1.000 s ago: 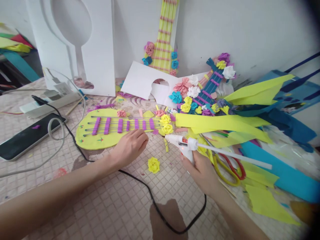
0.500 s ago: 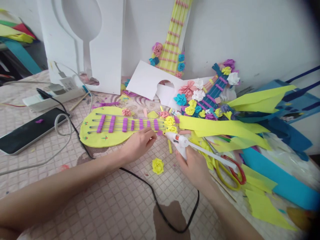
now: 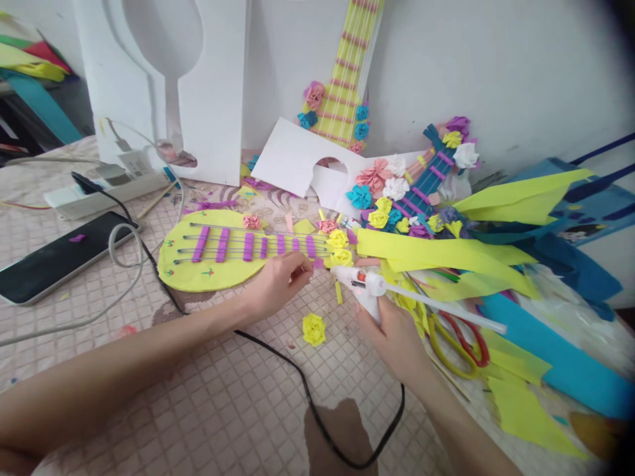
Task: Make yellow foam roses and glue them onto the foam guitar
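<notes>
My right hand [image 3: 394, 330] grips a white glue gun [image 3: 366, 283] by its handle, a long glue stick jutting from its back. The nozzle points left, just below the yellow paper flowers [image 3: 339, 248] at the neck end of a yellow guitar-shaped piece [image 3: 223, 268]. This piece carries purple strips and thin dark strings. My left hand [image 3: 284, 277] rests against its lower edge with fingers curled together; whatever they might hold is hidden. A loose yellow paper flower [image 3: 314, 329] lies on the tablecloth between my hands.
A phone [image 3: 67, 258] and a power strip [image 3: 106, 188] are at the left. The gun's black cable [image 3: 302, 380] loops across the front. Scissors [image 3: 459, 344], yellow paper strips and a blue strip [image 3: 555, 350] crowd the right. White cut-out boards [image 3: 218, 99] lean at the wall.
The glue gun in my right hand has moved slightly right and down, its nozzle a little farther right. My left hand has barely shifted.
</notes>
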A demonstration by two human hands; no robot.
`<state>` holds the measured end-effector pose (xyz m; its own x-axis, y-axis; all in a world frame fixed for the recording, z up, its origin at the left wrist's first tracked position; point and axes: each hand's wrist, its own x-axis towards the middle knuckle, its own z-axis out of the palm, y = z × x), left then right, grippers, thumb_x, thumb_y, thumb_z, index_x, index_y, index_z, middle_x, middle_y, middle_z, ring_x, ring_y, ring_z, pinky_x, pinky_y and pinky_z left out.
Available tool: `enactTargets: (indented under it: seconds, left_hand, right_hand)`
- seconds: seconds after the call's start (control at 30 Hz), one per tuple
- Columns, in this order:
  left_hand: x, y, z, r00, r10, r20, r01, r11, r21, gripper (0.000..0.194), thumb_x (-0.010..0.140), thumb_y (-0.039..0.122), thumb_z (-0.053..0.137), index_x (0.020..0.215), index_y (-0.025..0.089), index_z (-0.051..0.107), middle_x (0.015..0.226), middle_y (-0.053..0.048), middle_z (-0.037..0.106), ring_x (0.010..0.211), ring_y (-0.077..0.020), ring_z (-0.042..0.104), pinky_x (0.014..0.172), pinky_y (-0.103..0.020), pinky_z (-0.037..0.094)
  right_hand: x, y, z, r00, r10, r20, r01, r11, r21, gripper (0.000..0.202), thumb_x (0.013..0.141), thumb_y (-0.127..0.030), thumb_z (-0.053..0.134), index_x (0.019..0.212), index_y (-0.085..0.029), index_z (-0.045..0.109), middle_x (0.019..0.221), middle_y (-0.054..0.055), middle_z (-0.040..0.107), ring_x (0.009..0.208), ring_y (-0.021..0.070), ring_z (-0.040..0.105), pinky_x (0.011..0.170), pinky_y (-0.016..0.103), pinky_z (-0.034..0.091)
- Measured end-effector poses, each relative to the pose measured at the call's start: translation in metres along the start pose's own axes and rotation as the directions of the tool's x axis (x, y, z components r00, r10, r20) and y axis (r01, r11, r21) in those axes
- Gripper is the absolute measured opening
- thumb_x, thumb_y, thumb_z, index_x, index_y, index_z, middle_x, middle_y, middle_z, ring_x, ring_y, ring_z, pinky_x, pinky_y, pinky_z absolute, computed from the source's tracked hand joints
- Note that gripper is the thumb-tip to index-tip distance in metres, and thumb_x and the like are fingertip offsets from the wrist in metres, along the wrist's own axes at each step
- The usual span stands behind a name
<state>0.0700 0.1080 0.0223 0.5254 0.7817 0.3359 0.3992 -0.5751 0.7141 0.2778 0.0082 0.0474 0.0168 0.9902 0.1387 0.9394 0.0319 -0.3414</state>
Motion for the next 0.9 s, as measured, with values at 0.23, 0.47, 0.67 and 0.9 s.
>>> enactTargets:
  seconds: [0.23,0.47,0.67,0.9]
  left_hand:
    - [0.009,0.002,0.006,0.949,0.304,0.083,-0.305,0.817,0.489,0.015,0.091,0.016,0.044,0.084,0.015,0.057,0.092,-0.007,0.061,0.086,-0.018,0.052,0.075,-0.031,0.041]
    - [0.018,0.001,0.014,0.882,0.441,0.167,-0.433,0.617,0.657,0.015,0.093,0.019,0.045,0.089,0.016,0.06,0.097,-0.004,0.065,0.091,-0.0193,0.051,0.078,-0.035,0.035]
    - [0.019,-0.002,0.017,0.867,0.465,0.179,-0.446,0.565,0.694,0.012,0.091,0.015,0.048,0.087,0.018,0.059,0.098,-0.002,0.067,0.092,-0.0186,0.053,0.082,-0.037,0.032]
    - [0.025,0.007,0.026,0.91,0.398,0.114,-0.344,0.575,0.742,0.016,0.089,0.011,0.046,0.08,0.018,0.057,0.083,-0.001,0.067,0.086,-0.0176,0.055,0.083,-0.039,0.032]
  right_hand:
    - [-0.025,0.016,-0.017,0.999,0.028,-0.038,-0.02,0.983,0.182,0.024,0.088,-0.039,0.042,0.076,-0.021,0.052,0.059,-0.001,0.054,0.057,0.0165,0.051,0.057,0.028,0.041]
    - [-0.042,0.03,-0.021,0.996,0.063,-0.062,-0.043,0.957,0.288,0.032,0.087,-0.037,0.046,0.059,-0.023,0.041,0.046,-0.004,0.041,0.044,0.0127,0.038,0.045,0.026,0.032]
    - [-0.052,0.039,-0.02,0.995,0.079,-0.053,-0.056,0.935,0.351,0.031,0.087,-0.039,0.045,0.062,-0.022,0.04,0.051,-0.004,0.043,0.049,0.0118,0.039,0.048,0.026,0.033]
    - [-0.057,0.044,-0.023,0.996,0.083,-0.044,-0.055,0.899,0.434,0.019,0.088,-0.035,0.046,0.076,-0.021,0.05,0.063,-0.002,0.056,0.059,0.0142,0.05,0.059,0.028,0.043]
